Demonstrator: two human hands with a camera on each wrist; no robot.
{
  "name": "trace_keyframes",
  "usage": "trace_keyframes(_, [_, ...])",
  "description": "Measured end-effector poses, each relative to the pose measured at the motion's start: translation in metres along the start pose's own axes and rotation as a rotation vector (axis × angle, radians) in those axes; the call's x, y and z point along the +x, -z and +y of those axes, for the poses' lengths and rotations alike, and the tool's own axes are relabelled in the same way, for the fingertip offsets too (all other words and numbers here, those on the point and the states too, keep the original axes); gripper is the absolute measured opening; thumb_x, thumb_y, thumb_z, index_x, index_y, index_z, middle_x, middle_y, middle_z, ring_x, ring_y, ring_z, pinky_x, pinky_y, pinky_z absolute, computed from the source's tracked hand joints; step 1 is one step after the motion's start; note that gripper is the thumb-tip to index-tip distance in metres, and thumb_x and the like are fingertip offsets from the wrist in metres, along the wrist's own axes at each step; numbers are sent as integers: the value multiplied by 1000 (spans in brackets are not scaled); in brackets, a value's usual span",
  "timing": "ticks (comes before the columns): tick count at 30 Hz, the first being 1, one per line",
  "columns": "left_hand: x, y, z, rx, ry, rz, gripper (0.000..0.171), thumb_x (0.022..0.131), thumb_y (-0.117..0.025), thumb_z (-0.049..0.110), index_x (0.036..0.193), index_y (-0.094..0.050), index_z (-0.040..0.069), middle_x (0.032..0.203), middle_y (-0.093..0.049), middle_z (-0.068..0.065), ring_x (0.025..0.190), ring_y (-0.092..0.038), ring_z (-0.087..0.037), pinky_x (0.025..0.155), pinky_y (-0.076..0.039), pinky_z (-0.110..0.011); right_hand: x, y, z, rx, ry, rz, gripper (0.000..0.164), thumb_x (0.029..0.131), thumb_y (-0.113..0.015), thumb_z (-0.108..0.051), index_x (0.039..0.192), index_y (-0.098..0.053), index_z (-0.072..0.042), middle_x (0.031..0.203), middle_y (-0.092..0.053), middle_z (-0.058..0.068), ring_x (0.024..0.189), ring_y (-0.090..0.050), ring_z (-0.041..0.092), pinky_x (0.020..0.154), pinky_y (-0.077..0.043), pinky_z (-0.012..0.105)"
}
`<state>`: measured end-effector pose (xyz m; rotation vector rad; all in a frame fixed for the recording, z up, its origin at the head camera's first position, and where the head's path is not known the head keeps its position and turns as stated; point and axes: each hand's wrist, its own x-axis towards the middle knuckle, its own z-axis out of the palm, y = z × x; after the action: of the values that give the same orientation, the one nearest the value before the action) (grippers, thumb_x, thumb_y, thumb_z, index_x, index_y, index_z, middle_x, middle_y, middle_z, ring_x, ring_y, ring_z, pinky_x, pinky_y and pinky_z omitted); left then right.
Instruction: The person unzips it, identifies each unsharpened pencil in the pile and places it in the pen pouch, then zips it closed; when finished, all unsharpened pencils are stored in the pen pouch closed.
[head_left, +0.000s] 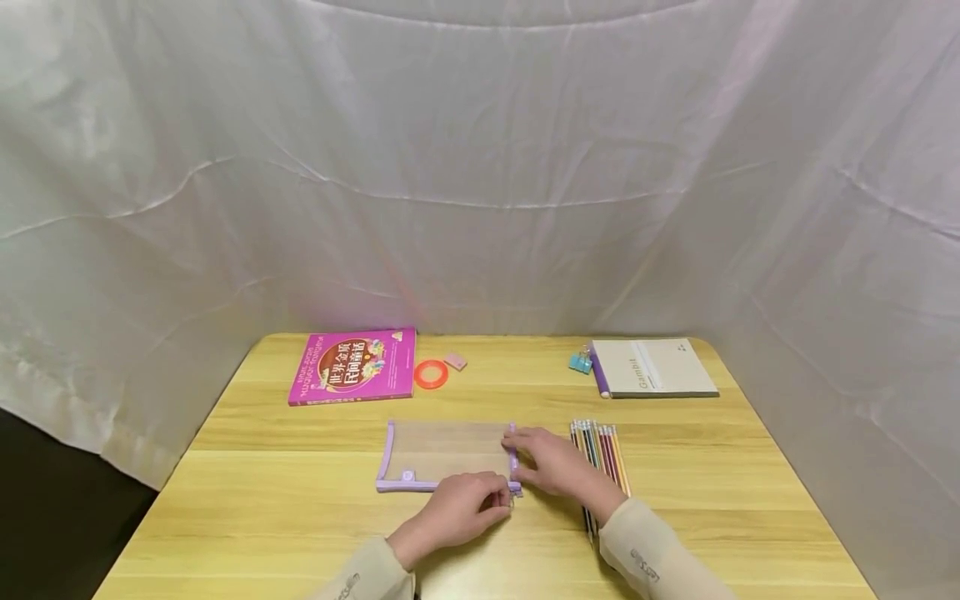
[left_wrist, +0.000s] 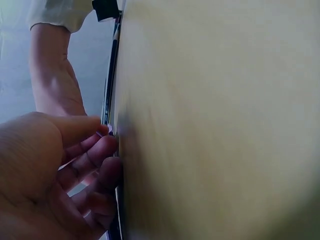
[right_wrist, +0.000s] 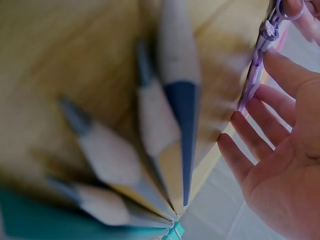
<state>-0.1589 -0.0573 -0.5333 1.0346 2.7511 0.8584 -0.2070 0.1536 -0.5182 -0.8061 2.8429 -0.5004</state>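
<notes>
A clear pencil case (head_left: pixel 450 446) with purple edging lies flat on the table. My left hand (head_left: pixel 463 508) pinches the zipper pull (head_left: pixel 516 493) at the case's lower right corner between thumb and fingers. In the right wrist view, the pull's ring (right_wrist: pixel 290 18) shows close to the left fingertips. My right hand (head_left: pixel 558 463) rests on the right edge of the case, its fingers fairly straight and touching the purple border (right_wrist: pixel 253 80). Right under the right wrist lies a row of pencils (head_left: pixel 600 446), their sharpened tips large in the right wrist view.
At the back left of the wooden table (head_left: pixel 262 500) lies a pink book (head_left: pixel 352 367). Beside it are an orange tape ring (head_left: pixel 431 387) and a pink eraser (head_left: pixel 455 361). A teal binder clip (head_left: pixel 581 362), a purple pen (head_left: pixel 601 372) and a notebook (head_left: pixel 667 367) lie back right.
</notes>
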Motion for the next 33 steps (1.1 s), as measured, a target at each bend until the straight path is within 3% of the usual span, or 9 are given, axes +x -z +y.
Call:
trace_keyframes(11, [-6,4,-5,12,39,45,13,96,-73,29,86,-66,30,81,-63,21,70,-51,5,68,-43,-19,-1,-2,-9,40,-34,20,55,90,-81,-25,140,-64,-12,145,-61,12,135,-56,37,113,-45,58])
trace_keyframes(16, [-18,12,-13,50,45,49,14,96,-73,29,85,-65,31,78,-59,21,68,-49,4,66,-43,-20,1,-4,-10,45,-53,25,54,89,-82,-23,139,-64,-13,145,-62,12,135,-57,37,113,-45,57])
trace_keyframes(25, [-78,55,-56,127,52,69,13,95,-74,32,85,-66,33,73,-54,25,65,-44,6,61,-38,-18,3,-3,-5,17,-56,24,53,89,-82,-28,138,-65,-16,146,-62,8,136,-57,34,115,-44,53])
trace_keyframes(30, [-115,82,-84,147,95,53,14,97,-72,33,85,-64,35,73,-52,27,65,-43,7,59,-37,-18,1,-1,-3,38,-50,23,52,89,-82,-24,138,-66,-13,146,-62,10,136,-56,35,115,-43,54])
trace_keyframes(33, [-129,94,-97,128,146,43,15,99,-69,36,85,-64,38,73,-52,27,65,-43,6,60,-36,-19,-1,0,-1,50,-51,30,51,89,-82,-22,137,-66,-12,145,-62,12,136,-56,36,115,-43,55])
